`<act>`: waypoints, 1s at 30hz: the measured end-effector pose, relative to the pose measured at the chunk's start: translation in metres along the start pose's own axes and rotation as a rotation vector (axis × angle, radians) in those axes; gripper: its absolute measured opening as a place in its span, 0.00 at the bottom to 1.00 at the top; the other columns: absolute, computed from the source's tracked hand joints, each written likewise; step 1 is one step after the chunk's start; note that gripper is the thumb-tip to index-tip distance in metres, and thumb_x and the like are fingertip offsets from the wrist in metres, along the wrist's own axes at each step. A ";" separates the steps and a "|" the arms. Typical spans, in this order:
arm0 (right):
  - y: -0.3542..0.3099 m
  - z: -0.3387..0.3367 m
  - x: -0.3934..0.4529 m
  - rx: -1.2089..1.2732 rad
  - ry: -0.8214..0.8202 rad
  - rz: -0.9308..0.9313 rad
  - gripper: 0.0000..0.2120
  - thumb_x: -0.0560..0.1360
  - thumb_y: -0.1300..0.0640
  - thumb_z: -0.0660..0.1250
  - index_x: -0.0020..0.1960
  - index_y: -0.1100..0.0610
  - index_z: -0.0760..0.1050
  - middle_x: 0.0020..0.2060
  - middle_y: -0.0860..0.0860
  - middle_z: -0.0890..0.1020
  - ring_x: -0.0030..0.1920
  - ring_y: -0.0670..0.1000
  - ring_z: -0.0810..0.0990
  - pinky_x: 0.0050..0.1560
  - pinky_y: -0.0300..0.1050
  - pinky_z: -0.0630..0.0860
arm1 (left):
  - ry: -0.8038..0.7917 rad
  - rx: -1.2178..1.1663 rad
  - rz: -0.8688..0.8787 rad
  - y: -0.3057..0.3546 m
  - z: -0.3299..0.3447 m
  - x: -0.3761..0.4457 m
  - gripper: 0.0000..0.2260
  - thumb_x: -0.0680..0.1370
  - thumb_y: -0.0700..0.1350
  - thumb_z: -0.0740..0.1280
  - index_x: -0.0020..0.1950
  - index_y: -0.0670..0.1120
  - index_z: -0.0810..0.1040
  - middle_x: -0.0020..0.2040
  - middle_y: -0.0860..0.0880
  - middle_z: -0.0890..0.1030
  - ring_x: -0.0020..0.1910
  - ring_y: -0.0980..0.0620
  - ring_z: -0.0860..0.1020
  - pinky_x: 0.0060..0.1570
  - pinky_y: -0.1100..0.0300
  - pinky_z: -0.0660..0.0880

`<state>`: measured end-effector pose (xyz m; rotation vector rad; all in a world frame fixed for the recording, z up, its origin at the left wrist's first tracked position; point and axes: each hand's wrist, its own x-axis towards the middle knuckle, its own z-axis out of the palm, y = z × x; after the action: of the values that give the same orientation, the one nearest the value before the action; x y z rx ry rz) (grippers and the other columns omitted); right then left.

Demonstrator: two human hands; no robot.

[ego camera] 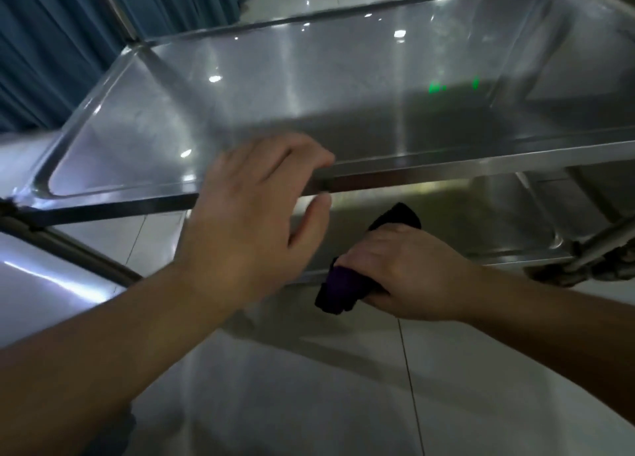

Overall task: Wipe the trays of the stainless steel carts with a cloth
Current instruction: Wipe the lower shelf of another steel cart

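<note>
Curtains (51,60) in blue are hanging at the far left, behind a stainless steel cart (20,221) whose frame is running along the edge of the view. Moving right, the upper tray (309,87) is filling most of the scene, its long axis stretching from the near left corner toward the far right, its surface catching ceiling lights and a green reflection. The left hand (254,211) is resting on the near rim of that tray, fingers curled over the edge and thumb tucked beneath it, gripping the rim and nothing else. Just right of it and lower, the right hand (405,273) is closing around a bunched dark purple cloth (338,290), one end sticking out past the fingertips toward the cart and the other hanging from the heel of the hand. The cloth is sitting at the near edge of the lower tray (481,221), which is lying beneath the upper one and extending away to the right, toward a caster (591,266) at the far right corner. Whether the cloth is touching the lower tray cannot be told. The lower tray is lying ahead and to the right of the cloth-holding hand, so that hand appears the nearer one for wiping it, likely with a sweep along the tray's length while the left hand is steadying the cart. Pale floor tiles (343,387) are filling the foreground.
</note>
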<state>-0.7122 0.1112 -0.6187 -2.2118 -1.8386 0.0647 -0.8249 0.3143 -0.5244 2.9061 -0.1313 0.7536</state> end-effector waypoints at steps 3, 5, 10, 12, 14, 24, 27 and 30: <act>0.006 0.028 0.014 0.074 -0.079 0.080 0.15 0.77 0.44 0.70 0.63 0.41 0.76 0.53 0.41 0.83 0.53 0.44 0.79 0.52 0.41 0.73 | -0.051 0.015 0.090 -0.011 0.011 -0.044 0.17 0.83 0.52 0.62 0.68 0.47 0.79 0.65 0.48 0.80 0.63 0.49 0.76 0.64 0.57 0.64; 0.010 0.044 0.026 0.074 -0.089 0.093 0.11 0.77 0.47 0.69 0.59 0.41 0.77 0.49 0.42 0.82 0.49 0.45 0.80 0.47 0.42 0.75 | -0.181 0.034 0.057 -0.023 0.026 -0.070 0.18 0.84 0.55 0.60 0.70 0.49 0.77 0.65 0.49 0.79 0.64 0.52 0.73 0.63 0.62 0.61; 0.014 0.077 0.054 0.061 0.040 0.181 0.15 0.76 0.42 0.67 0.60 0.45 0.78 0.46 0.45 0.84 0.42 0.49 0.81 0.36 0.45 0.71 | -0.408 0.128 -0.105 -0.063 0.060 -0.119 0.19 0.85 0.56 0.60 0.72 0.50 0.76 0.66 0.49 0.79 0.64 0.49 0.74 0.62 0.51 0.71; 0.012 0.086 0.065 0.078 0.058 0.213 0.15 0.76 0.42 0.69 0.60 0.45 0.78 0.46 0.46 0.84 0.41 0.49 0.82 0.35 0.45 0.71 | -0.445 0.129 -0.157 -0.080 0.070 -0.133 0.19 0.85 0.55 0.59 0.71 0.48 0.77 0.65 0.48 0.80 0.63 0.47 0.76 0.61 0.49 0.72; 0.008 0.092 0.078 0.075 0.030 0.235 0.16 0.77 0.40 0.68 0.61 0.46 0.77 0.48 0.46 0.84 0.42 0.50 0.82 0.39 0.49 0.78 | -0.494 0.143 -0.196 -0.097 0.076 -0.147 0.19 0.85 0.56 0.58 0.69 0.48 0.78 0.63 0.49 0.80 0.60 0.47 0.77 0.59 0.49 0.74; -0.035 0.114 0.157 0.056 -0.059 0.209 0.11 0.76 0.41 0.69 0.53 0.46 0.77 0.44 0.44 0.81 0.42 0.48 0.81 0.41 0.48 0.78 | -0.601 0.225 -0.466 -0.174 0.079 -0.220 0.17 0.84 0.59 0.56 0.58 0.53 0.80 0.52 0.54 0.82 0.52 0.49 0.80 0.53 0.51 0.76; -0.049 0.124 0.183 0.067 -0.012 0.215 0.12 0.77 0.43 0.68 0.53 0.50 0.76 0.45 0.48 0.81 0.44 0.51 0.81 0.45 0.52 0.79 | -0.612 0.251 -0.520 -0.189 0.079 -0.236 0.17 0.85 0.59 0.56 0.59 0.54 0.82 0.54 0.53 0.84 0.52 0.50 0.81 0.49 0.54 0.76; -0.062 0.135 0.215 0.027 0.015 0.203 0.15 0.78 0.43 0.68 0.56 0.52 0.75 0.46 0.50 0.81 0.44 0.53 0.81 0.47 0.54 0.79 | -0.660 0.258 -0.738 -0.207 0.077 -0.249 0.18 0.84 0.62 0.58 0.57 0.55 0.83 0.46 0.54 0.83 0.41 0.53 0.80 0.36 0.58 0.73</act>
<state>-0.7570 0.3538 -0.7058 -2.3654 -1.5902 0.1101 -0.9809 0.5188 -0.7355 2.9383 0.9716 -0.3271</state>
